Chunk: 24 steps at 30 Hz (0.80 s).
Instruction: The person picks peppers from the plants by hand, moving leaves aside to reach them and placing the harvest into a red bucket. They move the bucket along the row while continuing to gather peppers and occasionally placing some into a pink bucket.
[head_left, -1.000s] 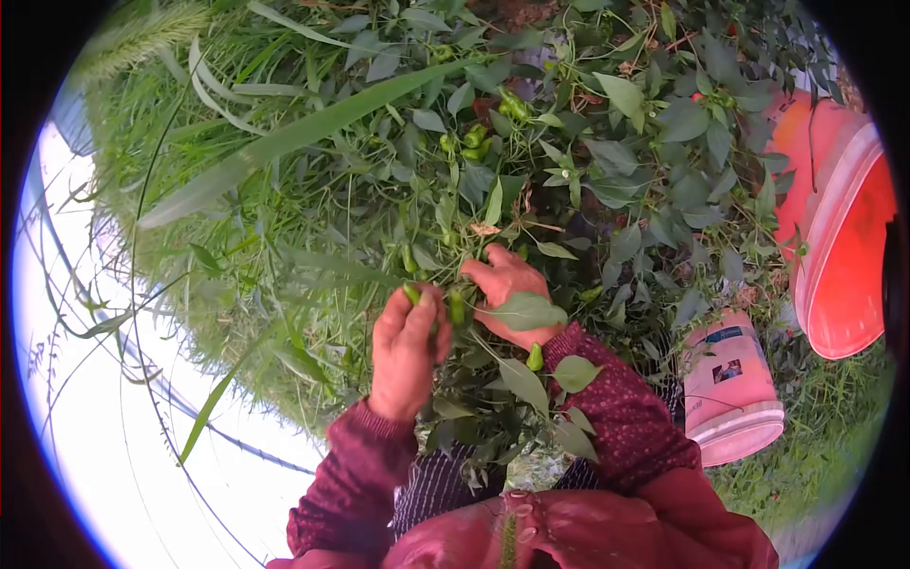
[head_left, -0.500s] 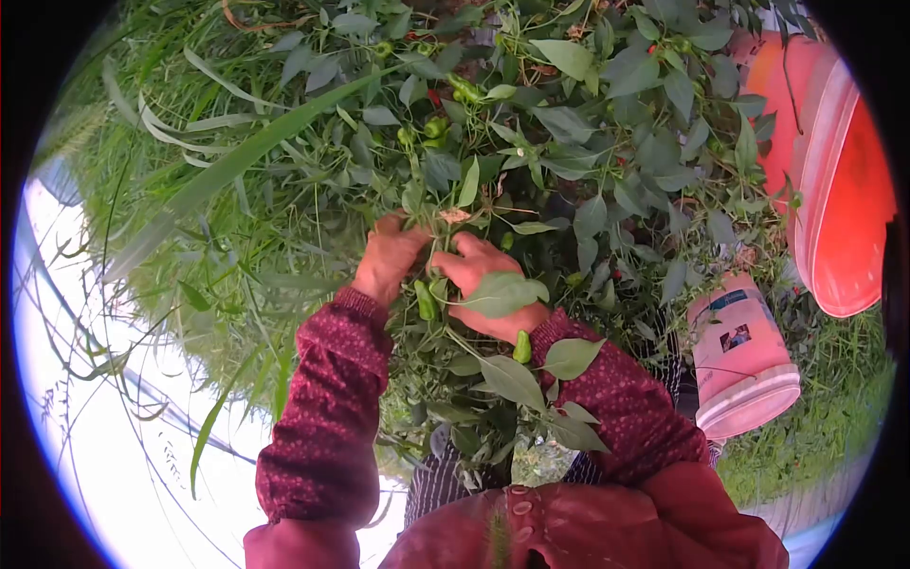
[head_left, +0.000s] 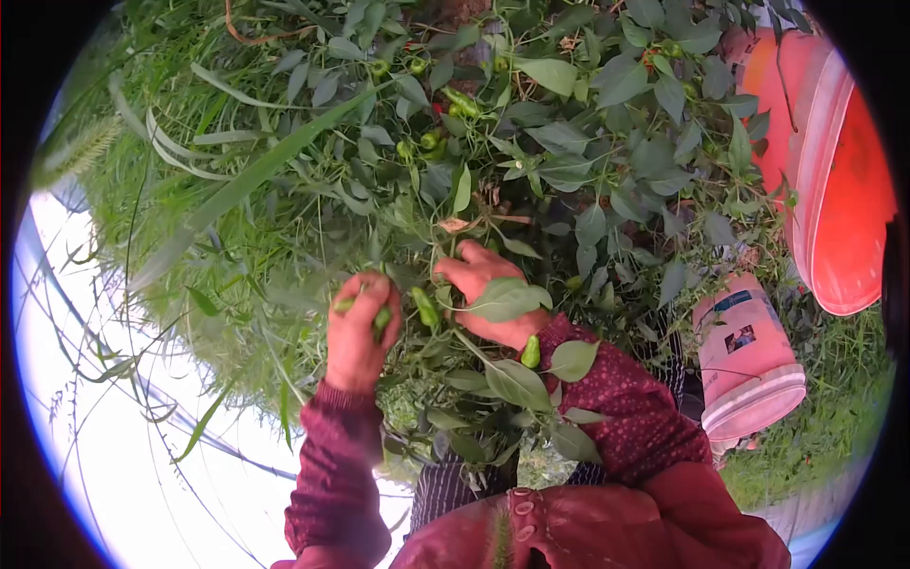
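Observation:
My left hand [head_left: 360, 332] is closed around small green peppers, whose tips poke out of the fist at the left edge of a leafy pepper plant [head_left: 569, 171]. My right hand [head_left: 479, 284] grips the plant's stems just to the right, half hidden under a broad leaf. A green pepper [head_left: 425, 308] hangs between the two hands. Another pepper [head_left: 531, 352] hangs by my right wrist. More green peppers [head_left: 431, 142] sit higher in the foliage. Both arms wear dark red dotted sleeves.
A large orange bucket [head_left: 839, 190] stands at the right edge, partly behind leaves. A smaller pink bucket [head_left: 749, 365] stands below it on grass. Long grass blades [head_left: 237, 190] fill the left, and a bright white area [head_left: 114, 455] lies at the lower left.
My left hand reached up into the plant beside the right hand, then drew back down and left with green peppers in its fist. The right hand stayed on the stems.

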Tool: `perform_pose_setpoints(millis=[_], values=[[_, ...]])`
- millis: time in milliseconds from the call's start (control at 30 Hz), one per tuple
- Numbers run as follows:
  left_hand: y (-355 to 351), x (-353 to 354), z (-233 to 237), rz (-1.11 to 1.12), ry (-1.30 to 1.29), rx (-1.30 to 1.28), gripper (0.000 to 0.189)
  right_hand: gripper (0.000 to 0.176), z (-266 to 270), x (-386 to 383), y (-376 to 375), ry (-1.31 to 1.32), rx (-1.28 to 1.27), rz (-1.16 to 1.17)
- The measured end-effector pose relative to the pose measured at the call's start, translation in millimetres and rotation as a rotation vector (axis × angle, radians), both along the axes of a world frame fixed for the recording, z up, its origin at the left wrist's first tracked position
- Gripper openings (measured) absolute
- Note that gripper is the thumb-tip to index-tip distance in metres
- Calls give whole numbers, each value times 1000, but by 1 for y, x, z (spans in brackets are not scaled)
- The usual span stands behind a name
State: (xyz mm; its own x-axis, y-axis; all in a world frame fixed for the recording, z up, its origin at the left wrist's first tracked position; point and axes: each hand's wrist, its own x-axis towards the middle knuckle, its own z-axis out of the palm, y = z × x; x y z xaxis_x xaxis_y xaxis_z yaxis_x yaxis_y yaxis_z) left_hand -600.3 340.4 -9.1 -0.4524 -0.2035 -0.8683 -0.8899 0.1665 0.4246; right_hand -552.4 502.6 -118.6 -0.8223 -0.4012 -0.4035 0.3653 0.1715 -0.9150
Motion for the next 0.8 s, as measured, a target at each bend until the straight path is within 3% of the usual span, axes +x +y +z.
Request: perform_pose_setpoints(millis=[100, 167, 267, 300, 367, 400, 467, 500, 567, 733, 800], values=[[-18, 12, 18, -11, 50, 30, 11, 40, 2, -1, 3, -28, 3, -32], [-22, 9, 19, -43, 114, -17, 12, 52, 4, -6, 5, -63, -25, 24], [-16, -25, 1, -357, -25, -289, 24, 51, 5, -8, 6, -81, -18, 36], [-15, -32, -10, -357, -23, -292, 24, 51, 6, -8, 7, -93, -6, 51], [-20, -33, -38, -822, -198, -439, 25, 50, 6, -6, 7, -96, -9, 46], [-37, -21, -56, -830, -193, -432, 25, 49, 6, -6, 7, -80, -15, 33], [-77, -1, -94, -1353, -31, -286, 25, 48, 5, -4, 7, -36, 1, 1], [-68, -4, -96, -1362, -9, -286, 25, 48, 4, -5, 7, -20, 13, -11], [-42, -2, -86, -668, -336, -290, 25, 48, 6, -5, 8, -49, -9, -15], [-4, 3, -6, -601, 27, -345, 23, 51, 7, -3, 10, -13, 17, 18], [13, 11, 26, -524, 5, -330, 21, 51, 8, -7, 11, -22, 6, 34]])
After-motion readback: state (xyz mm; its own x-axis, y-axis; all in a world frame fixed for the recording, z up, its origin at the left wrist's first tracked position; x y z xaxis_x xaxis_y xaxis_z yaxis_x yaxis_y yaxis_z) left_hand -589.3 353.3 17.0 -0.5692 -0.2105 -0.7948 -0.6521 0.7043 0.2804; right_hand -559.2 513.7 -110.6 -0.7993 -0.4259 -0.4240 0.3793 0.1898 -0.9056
